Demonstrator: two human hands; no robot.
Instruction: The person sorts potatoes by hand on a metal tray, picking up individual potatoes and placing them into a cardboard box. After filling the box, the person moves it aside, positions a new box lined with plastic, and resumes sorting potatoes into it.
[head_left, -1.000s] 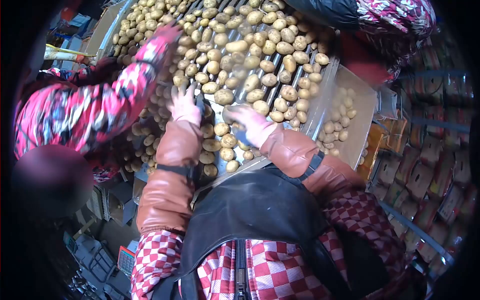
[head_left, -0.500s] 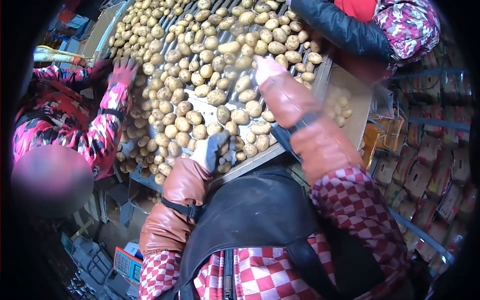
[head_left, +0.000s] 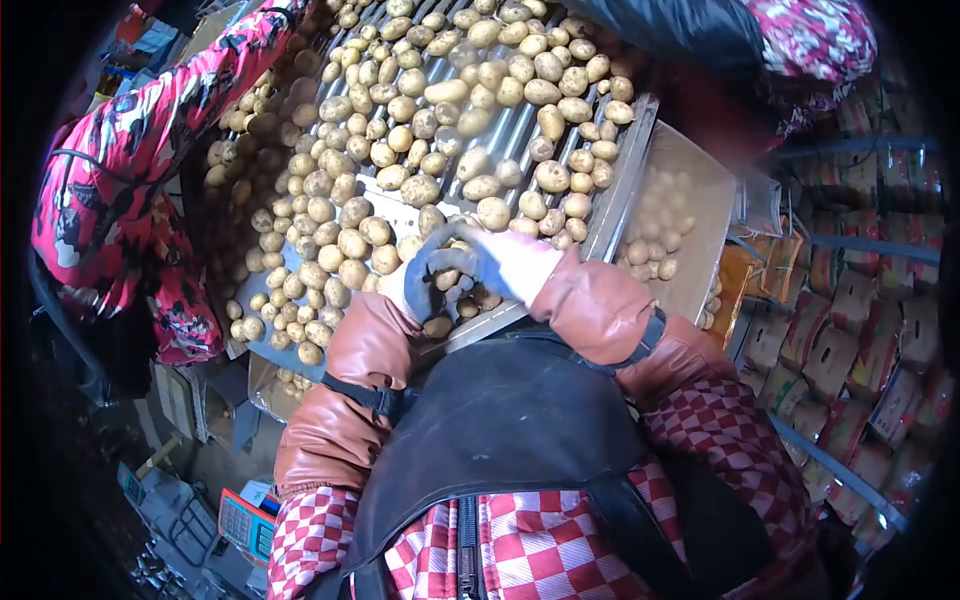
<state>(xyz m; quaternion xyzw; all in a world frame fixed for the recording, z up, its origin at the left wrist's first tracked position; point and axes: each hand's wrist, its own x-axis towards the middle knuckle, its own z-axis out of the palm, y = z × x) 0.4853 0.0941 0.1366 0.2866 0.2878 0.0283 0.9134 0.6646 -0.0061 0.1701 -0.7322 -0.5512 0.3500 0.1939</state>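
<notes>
Many potatoes lie across the metal rollers of a sorting table. My left hand, in a grey-blue glove, is at the near edge of the table with its fingers curled round a potato. Close against it is my right hand, also gloved. It arches over from the right, so the two hands form a ring around a few potatoes. The right fingers are smeared by motion, and what they hold, if anything, is hidden.
A co-worker's pink camouflage sleeve reaches over the table's left side. Another person's dark sleeve is at the top right. A cardboard box with potatoes stands right of the table's metal edge. Stacked cartons fill the far right.
My right hand has come back from the middle of the potatoes to beside my left hand. The left co-worker's arm has swung up and forward. Some potatoes have shifted.
</notes>
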